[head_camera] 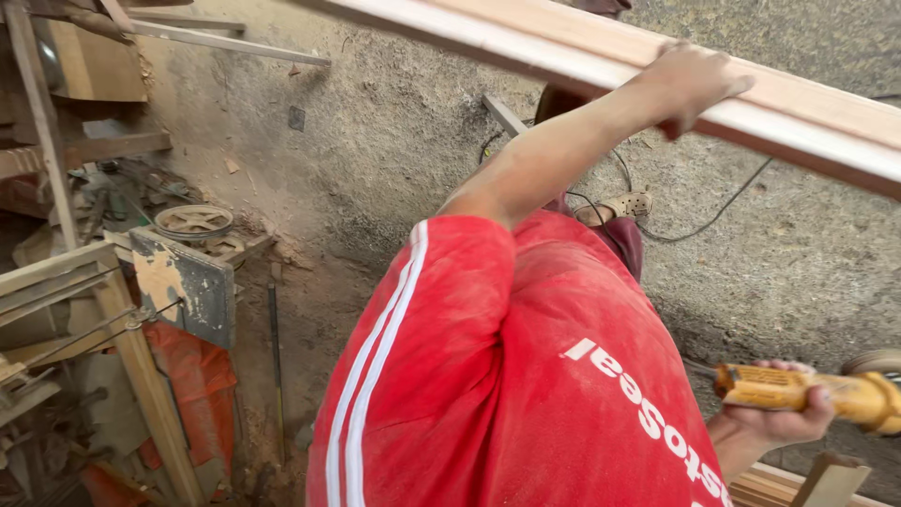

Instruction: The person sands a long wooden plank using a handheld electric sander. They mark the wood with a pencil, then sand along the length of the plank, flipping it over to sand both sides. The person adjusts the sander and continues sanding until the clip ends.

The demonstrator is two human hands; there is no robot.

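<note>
1. Head view, upper part: Wooden plank (807, 113), long, pale and planed, runs slantwise across the top of the picture from upper left down to the right edge, held up off the ground. The left hand (693, 80) lies over its upper face at about mid-length, arm stretched out bare from a red sleeve with white stripes (375, 376). Its fingers are curled over the far edge and the thumb points along the board (a grasp, not a flat rest).

2. Head view, lower right: the right hand (784, 418) is clenched round the body of a yellow power tool (807, 390), fingers wrapped under it and knuckles up. The tool lies roughly level, and its round head (878, 361) sits at the right edge of the picture, well below the plank and apart from it.

3. Head view, middle: a red shirt (526, 394) fills the lower centre. Beyond it a foot in a light perforated shoe (624, 203) stands on the dusty concrete floor (394, 122), with a dark cable (713, 218) trailing just beside it.

4. Head view, left: a rough wooden workbench frame (131, 347) stands with a grey metal plate (183, 286) fixed to it, a spoked wheel (194, 221) above, and orange sheeting (202, 385) hanging below (all well apart from both hands).
</note>
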